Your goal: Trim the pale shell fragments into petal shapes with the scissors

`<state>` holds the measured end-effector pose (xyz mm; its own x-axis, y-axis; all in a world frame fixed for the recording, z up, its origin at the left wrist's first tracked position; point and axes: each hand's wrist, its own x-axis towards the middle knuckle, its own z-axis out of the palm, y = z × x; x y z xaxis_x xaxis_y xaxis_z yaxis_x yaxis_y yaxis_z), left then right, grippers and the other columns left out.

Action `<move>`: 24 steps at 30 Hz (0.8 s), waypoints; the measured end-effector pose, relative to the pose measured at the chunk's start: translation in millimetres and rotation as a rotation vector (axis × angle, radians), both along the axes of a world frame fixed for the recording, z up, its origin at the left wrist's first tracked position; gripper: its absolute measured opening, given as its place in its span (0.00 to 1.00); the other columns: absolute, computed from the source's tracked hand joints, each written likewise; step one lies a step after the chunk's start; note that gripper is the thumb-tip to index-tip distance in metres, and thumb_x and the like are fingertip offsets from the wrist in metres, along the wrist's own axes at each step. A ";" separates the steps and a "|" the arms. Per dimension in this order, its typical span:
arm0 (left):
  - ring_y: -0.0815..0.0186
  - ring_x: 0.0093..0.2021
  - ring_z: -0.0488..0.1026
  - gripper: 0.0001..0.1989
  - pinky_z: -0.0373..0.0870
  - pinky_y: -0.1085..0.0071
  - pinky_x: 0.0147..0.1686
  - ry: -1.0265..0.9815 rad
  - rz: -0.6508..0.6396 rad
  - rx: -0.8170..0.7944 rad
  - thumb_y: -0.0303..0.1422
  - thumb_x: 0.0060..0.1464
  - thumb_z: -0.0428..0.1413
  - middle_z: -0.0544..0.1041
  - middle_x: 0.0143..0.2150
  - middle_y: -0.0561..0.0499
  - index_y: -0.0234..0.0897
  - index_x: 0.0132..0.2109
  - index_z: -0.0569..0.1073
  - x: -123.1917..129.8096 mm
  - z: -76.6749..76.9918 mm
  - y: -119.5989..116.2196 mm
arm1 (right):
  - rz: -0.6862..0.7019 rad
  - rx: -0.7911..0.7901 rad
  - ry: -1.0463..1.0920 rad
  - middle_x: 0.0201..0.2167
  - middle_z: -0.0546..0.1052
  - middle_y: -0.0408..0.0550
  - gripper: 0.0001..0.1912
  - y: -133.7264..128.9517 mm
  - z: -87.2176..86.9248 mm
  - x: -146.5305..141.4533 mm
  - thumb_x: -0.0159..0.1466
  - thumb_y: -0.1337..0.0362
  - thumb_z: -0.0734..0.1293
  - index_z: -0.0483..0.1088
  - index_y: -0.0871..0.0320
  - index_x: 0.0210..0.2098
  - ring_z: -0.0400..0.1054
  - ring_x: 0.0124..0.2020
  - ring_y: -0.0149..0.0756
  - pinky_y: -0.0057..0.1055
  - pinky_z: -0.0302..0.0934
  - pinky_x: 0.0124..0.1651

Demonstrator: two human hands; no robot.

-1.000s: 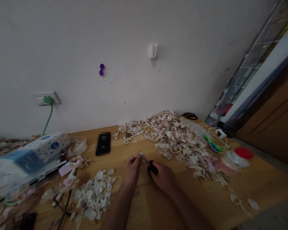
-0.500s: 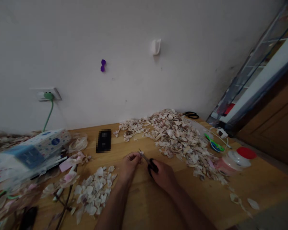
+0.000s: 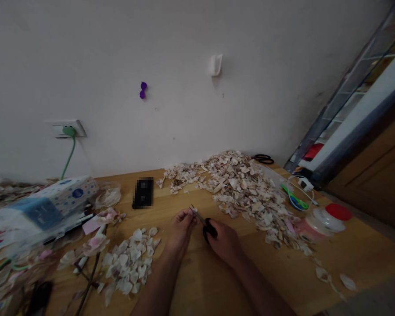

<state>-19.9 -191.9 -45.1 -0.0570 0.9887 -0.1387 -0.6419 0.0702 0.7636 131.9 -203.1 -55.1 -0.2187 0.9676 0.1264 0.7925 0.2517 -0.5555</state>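
Observation:
Black-handled scissors (image 3: 210, 229) are gripped in my right hand (image 3: 226, 242), their blades pointing up and left over the wooden table. My left hand (image 3: 180, 228) pinches a small pale petal-like piece (image 3: 195, 211) right at the blades, partly hidden by the fingertips. Left of that hand lies a small heap of whitish petal-like pieces (image 3: 131, 261). A much larger heap of cream and brownish scraps (image 3: 246, 184) spreads beyond and to the right of the scissors.
A black blurred-out object (image 3: 143, 193) lies near the wall. At left are a tissue pack (image 3: 69, 195) and artificial-looking flowers on stems (image 3: 95, 245). On the right stand a red-lidded jar (image 3: 322, 224), a white cable (image 3: 304, 186) and another black-handled pair of scissors (image 3: 263, 158).
My left hand has shifted very slightly right, its fingers still pinching the pale piece by the blades. The right hand and scissors look nearly the same; the view has moved a little.

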 end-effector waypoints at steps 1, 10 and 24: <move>0.74 0.26 0.67 0.10 0.66 0.77 0.32 0.025 0.003 0.001 0.35 0.42 0.65 0.73 0.26 0.53 0.33 0.29 0.75 -1.0 -1.1 0.7 | -0.005 0.002 -0.002 0.40 0.78 0.49 0.13 -0.1 0.3 -0.3 0.61 0.61 0.61 0.70 0.53 0.44 0.71 0.41 0.40 0.30 0.59 0.42; 0.73 0.25 0.67 0.10 0.63 0.77 0.29 0.333 -0.046 0.035 0.37 0.45 0.63 0.73 0.24 0.53 0.34 0.30 0.76 -15.9 -9.1 6.7 | 0.006 0.010 -0.013 0.39 0.77 0.48 0.12 -0.6 2.9 0.3 0.61 0.61 0.61 0.69 0.53 0.43 0.71 0.40 0.39 0.29 0.58 0.40; 0.74 0.27 0.68 0.10 0.68 0.76 0.34 -0.123 -0.026 -0.063 0.34 0.43 0.65 0.72 0.25 0.53 0.32 0.30 0.75 6.0 5.7 -6.7 | 0.009 0.018 0.007 0.38 0.78 0.49 0.12 0.5 -0.6 1.4 0.61 0.62 0.61 0.70 0.54 0.43 0.71 0.40 0.39 0.30 0.59 0.41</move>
